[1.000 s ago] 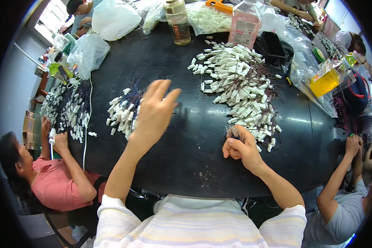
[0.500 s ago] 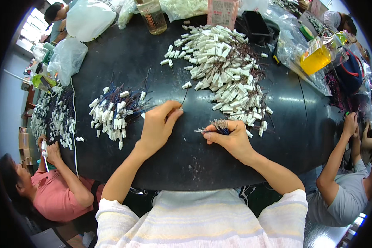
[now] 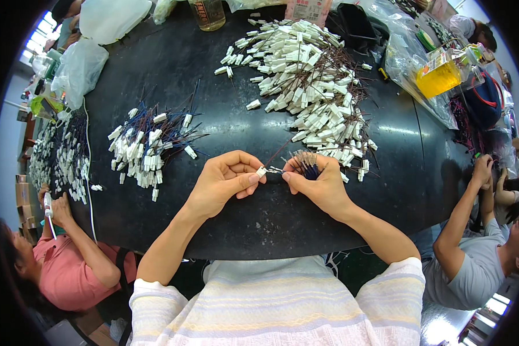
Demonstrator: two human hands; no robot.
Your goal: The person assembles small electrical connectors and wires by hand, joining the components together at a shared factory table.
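Smaller connector pile (image 3: 139, 144) beyond left hand (image 3: 222, 180), leftward. Left hand curled, thumb and finger pinching white connector (image 3: 262, 172). Right hand (image 3: 323, 187), just beside, closed round wire bundle (image 3: 309, 164). Larger connector pile (image 3: 311, 86) beyond right hand.

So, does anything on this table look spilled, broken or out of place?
Nothing looks plainly spilled or broken. One white connector lies by itself just left of the large connector pile, which makes it look slightly stray. The yellow bottle at right seems to lean, though the wide lens may cause that.
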